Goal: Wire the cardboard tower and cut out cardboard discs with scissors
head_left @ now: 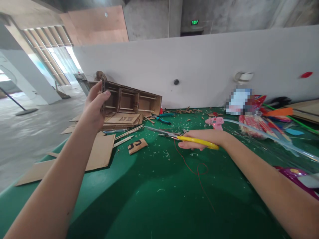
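Observation:
My left hand (pixel 94 104) grips the near end of a cardboard shelf box (pixel 132 89), its thumb on the top edge. Thin sticks run across the box's three open compartments, and it is raised and tilted over the left of the table. In my right hand (pixel 201 134) is a pair of scissors (pixel 209 143) with yellow handles, blades pointing left and slightly apart. The hand hovers low above the green tabletop, palm down. From under the scissors a thin red thread (pixel 183 160) curls towards me. A small printed cardboard piece (pixel 137 146) lies left of the blades.
Cardboard sheets (pixel 101 151) and wooden sticks (pixel 129 132) lie at left. Teal-handled pliers (pixel 163 119) rest behind the scissors among scraps. A pink glue gun (pixel 216 122), bagged sticks (pixel 251 126) and a purple object (pixel 295 176) are at right. A white partition (pixel 199 66) bounds the back.

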Action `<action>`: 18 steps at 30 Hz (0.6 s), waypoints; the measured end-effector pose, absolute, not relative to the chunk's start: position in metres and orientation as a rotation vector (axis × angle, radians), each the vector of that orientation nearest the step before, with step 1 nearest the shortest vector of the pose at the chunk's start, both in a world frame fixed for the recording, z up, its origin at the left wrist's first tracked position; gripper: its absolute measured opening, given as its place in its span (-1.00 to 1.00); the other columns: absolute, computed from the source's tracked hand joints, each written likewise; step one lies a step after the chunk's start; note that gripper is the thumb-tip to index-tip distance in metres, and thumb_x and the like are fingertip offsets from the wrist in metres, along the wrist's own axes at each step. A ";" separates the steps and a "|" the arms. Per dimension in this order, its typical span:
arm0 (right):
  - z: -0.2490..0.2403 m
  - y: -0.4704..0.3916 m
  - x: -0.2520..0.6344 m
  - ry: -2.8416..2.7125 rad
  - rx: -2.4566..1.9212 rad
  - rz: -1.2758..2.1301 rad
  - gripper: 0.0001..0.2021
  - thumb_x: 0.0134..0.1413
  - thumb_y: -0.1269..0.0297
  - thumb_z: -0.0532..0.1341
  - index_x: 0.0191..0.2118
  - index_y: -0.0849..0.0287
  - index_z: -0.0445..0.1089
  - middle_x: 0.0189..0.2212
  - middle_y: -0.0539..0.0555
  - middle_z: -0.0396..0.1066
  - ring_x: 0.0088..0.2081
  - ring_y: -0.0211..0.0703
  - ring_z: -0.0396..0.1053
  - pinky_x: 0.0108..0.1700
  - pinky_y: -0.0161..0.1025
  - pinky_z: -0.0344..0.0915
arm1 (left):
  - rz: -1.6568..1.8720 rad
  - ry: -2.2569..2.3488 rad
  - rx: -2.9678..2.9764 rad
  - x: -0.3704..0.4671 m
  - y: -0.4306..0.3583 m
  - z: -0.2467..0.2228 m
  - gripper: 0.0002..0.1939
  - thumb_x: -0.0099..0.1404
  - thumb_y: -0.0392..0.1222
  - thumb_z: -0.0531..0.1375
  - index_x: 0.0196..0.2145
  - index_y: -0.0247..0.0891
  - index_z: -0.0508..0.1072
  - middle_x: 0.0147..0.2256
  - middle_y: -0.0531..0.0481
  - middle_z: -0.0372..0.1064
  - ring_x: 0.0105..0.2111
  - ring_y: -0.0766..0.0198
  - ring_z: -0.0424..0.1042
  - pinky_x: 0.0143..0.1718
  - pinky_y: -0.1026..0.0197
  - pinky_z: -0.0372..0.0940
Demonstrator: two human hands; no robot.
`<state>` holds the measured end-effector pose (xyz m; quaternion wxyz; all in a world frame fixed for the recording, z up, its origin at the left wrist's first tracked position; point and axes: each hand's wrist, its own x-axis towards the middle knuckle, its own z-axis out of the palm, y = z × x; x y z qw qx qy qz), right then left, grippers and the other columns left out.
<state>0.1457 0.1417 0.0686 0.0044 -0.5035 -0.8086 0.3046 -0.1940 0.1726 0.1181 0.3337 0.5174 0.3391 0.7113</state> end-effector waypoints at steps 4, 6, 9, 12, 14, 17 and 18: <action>0.083 0.139 0.158 -2.669 -1.567 0.804 -0.57 -0.12 -0.23 0.22 -0.42 0.07 0.44 -0.53 0.00 0.37 -0.54 -0.23 0.28 -0.52 -0.28 0.12 | 1.883 0.787 1.477 -0.196 0.169 0.123 -0.69 0.12 -0.25 0.23 -0.13 -0.16 0.41 -0.27 0.09 0.45 -0.09 0.15 0.38 -0.12 0.16 0.38; 0.094 0.139 0.167 -2.661 -1.659 0.697 -0.58 -0.16 -0.22 0.24 -0.40 0.05 0.45 -0.53 -0.01 0.35 -0.52 -0.21 0.28 -0.52 -0.28 0.11 | 1.879 0.716 1.398 -0.202 0.173 0.120 -0.71 0.07 -0.24 0.24 -0.19 -0.19 0.41 -0.28 0.07 0.45 -0.11 0.13 0.40 -0.13 0.14 0.40; 0.107 0.139 0.179 -2.633 -1.847 0.595 -0.54 -0.19 -0.26 0.22 -0.37 0.06 0.43 -0.51 0.01 0.34 -0.54 -0.19 0.28 -0.55 -0.27 0.10 | 1.914 0.676 1.170 -0.215 0.182 0.111 -0.75 0.00 -0.19 0.23 -0.29 -0.24 0.42 -0.30 0.02 0.47 -0.16 0.12 0.43 -0.14 0.09 0.42; 0.111 0.139 0.184 -2.577 -1.961 0.613 -0.50 -0.20 -0.28 0.21 -0.32 0.07 0.41 -0.47 0.03 0.36 -0.55 -0.17 0.29 -0.55 -0.23 0.12 | 1.916 0.697 1.046 -0.227 0.186 0.100 -0.75 0.01 -0.17 0.18 -0.31 -0.27 0.45 -0.21 -0.01 0.49 -0.15 0.10 0.43 -0.10 0.03 0.42; 0.107 0.141 0.185 -2.531 -2.000 0.626 -0.49 -0.21 -0.29 0.20 -0.31 0.07 0.41 -0.49 0.03 0.35 -0.56 -0.16 0.28 -0.55 -0.22 0.12 | 1.901 0.688 1.046 -0.231 0.186 0.095 -0.72 0.03 -0.15 0.16 -0.28 -0.26 0.47 -0.18 -0.01 0.49 -0.13 0.08 0.43 -0.09 -0.01 0.42; 0.095 0.148 0.185 -2.535 -1.949 0.526 -0.49 -0.23 -0.31 0.19 -0.39 0.07 0.41 -0.59 -0.01 0.23 -0.59 -0.21 0.18 -0.56 -0.24 0.05 | 1.858 0.669 1.082 -0.231 0.184 0.092 -0.70 0.05 -0.11 0.15 -0.25 -0.24 0.48 -0.20 0.01 0.51 -0.12 0.06 0.43 -0.09 -0.05 0.42; 0.092 0.150 0.185 -2.560 -1.902 0.475 -0.49 -0.24 -0.32 0.20 -0.42 0.07 0.41 -0.61 -0.02 0.17 -0.60 -0.23 0.14 -0.55 -0.24 0.02 | 1.843 0.677 1.083 -0.231 0.184 0.092 -0.70 0.06 -0.11 0.15 -0.25 -0.23 0.49 -0.21 0.01 0.51 -0.12 0.06 0.43 -0.08 -0.06 0.42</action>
